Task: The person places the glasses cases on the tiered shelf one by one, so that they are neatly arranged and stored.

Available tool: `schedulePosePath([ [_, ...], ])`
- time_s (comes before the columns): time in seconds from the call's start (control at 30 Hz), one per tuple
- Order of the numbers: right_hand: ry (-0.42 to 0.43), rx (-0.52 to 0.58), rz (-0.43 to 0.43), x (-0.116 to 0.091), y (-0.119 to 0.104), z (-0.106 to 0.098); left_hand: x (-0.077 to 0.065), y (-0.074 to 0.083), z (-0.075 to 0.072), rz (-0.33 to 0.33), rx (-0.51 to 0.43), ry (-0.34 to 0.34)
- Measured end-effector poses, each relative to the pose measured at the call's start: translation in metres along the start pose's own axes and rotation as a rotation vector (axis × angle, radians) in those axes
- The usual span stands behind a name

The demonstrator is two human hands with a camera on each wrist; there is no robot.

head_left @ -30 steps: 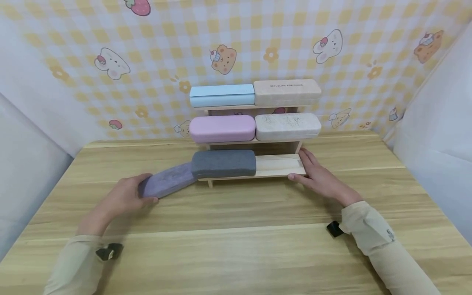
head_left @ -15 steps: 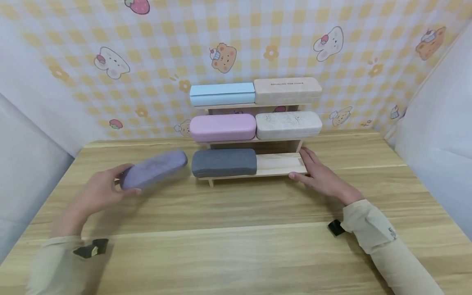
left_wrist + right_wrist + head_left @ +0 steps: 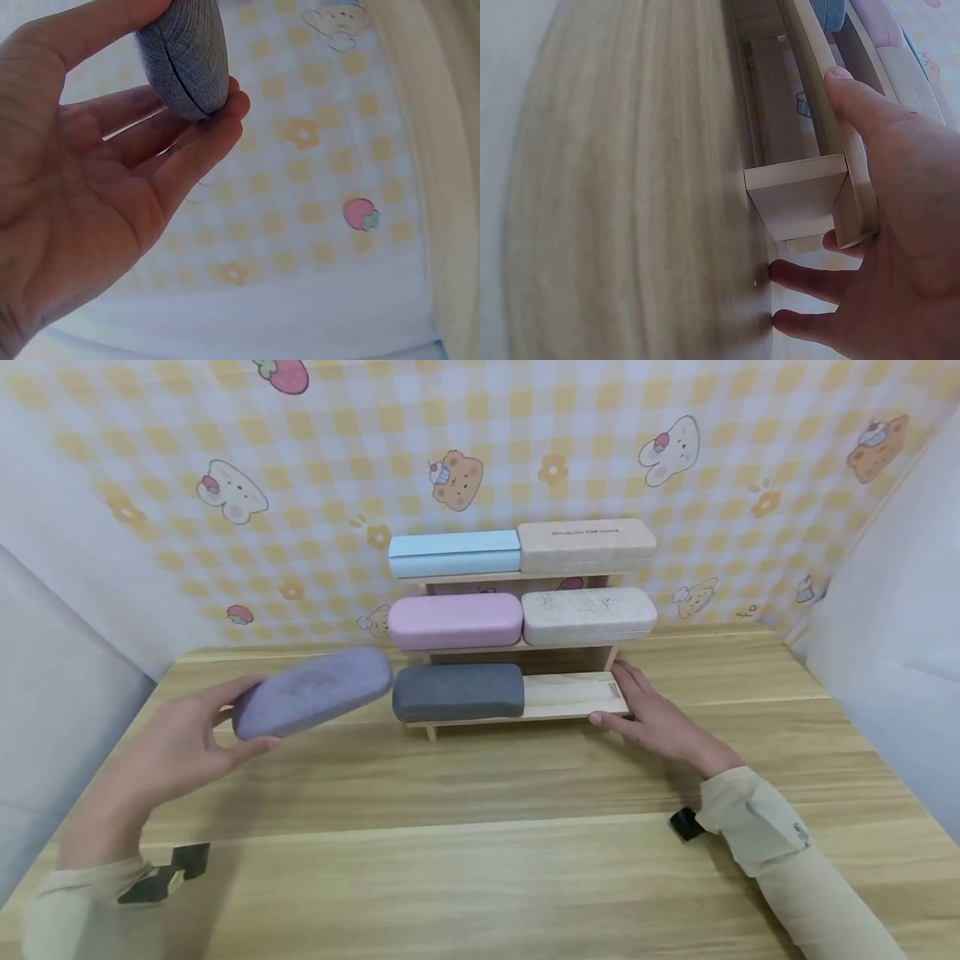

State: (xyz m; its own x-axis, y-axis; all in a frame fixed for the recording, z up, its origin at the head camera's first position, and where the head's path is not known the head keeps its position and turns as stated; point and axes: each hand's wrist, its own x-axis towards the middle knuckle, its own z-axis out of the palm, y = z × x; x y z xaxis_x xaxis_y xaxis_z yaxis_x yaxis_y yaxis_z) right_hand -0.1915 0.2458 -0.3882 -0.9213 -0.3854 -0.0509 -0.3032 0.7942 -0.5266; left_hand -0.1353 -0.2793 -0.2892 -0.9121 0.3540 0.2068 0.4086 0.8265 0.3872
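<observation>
My left hand (image 3: 176,739) pinches one end of a purple glasses case (image 3: 311,692) between thumb and fingers. The case is raised over the table, its far end close to the dark grey glasses case (image 3: 457,691) on the bottom tier. In the left wrist view the glasses case (image 3: 187,56) shows its seam, with fingertips bent against its end. At the other side, my right hand (image 3: 660,722) grips the right end of the tiered wooden stand (image 3: 573,695). In the right wrist view the thumb lies along the front edge of the stand's board (image 3: 817,82).
A pink case (image 3: 456,621) and a speckled off-white case (image 3: 588,615) fill the middle tier. Above them sit a light blue case (image 3: 454,553) and a beige case (image 3: 587,545). Behind the wooden table (image 3: 480,860) hangs a yellow checked cloth (image 3: 315,485).
My left hand has drawn the purple glasses case left from beside the stand, then lifted it higher above the table. My right hand has stayed on the stand's end.
</observation>
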Motion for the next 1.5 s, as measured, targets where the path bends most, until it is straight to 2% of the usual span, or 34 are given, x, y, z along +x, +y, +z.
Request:
schedulePosePath([
  [0.13, -0.002, 0.0, 0.003, 0.0, 0.001, -0.001, 0.004, 0.014, 0.001, 0.093, 0.007, 0.018],
  [0.23, -0.003, 0.002, 0.005, 0.0, 0.002, -0.001, 0.007, 0.021, 0.005, 0.15, -0.034, 0.025],
  [0.57, 0.004, -0.003, 0.002, -0.001, 0.005, -0.004, 0.018, 0.058, 0.026, 0.287, -0.022, -0.004],
  [0.7, 0.002, -0.005, 0.003, -0.001, 0.005, -0.005, 0.022, 0.068, 0.032, 0.313, -0.026, 0.008],
  [1.23, 0.021, 0.033, -0.032, 0.003, 0.005, -0.001, 0.041, 0.089, 0.037, 0.418, -0.058, 0.075],
  [1.5, 0.044, 0.043, -0.048, 0.002, 0.012, -0.001, 0.058, 0.098, 0.045, 0.442, -0.032, 0.032],
])
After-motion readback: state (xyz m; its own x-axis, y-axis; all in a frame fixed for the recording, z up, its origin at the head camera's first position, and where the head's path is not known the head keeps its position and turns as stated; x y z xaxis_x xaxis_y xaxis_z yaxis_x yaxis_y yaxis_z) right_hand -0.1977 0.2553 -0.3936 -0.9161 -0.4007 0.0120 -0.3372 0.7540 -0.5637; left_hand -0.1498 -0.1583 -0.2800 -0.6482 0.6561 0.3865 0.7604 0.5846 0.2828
